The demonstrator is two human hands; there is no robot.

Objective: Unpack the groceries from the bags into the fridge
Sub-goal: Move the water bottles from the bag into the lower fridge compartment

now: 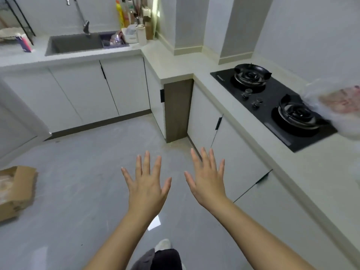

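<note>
Cardboard box [16, 191] lay on the floor, near left. Left hand [147, 189] and right hand [207, 184] hovered side by side over the floor, palms down, fingers spread straight, holding nothing. Translucent plastic bag [339, 106] with pinkish contents sat on the tabletop [321, 162] at the right edge, against the hob's [272, 98] near burner, well apart from both hands.

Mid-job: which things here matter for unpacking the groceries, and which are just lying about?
For the job:
plastic bag of groceries on the counter by the hob
left hand and right hand, both empty, fingers spread

Lying about:
hob
sink
bottles
cardboard box on the floor
</note>
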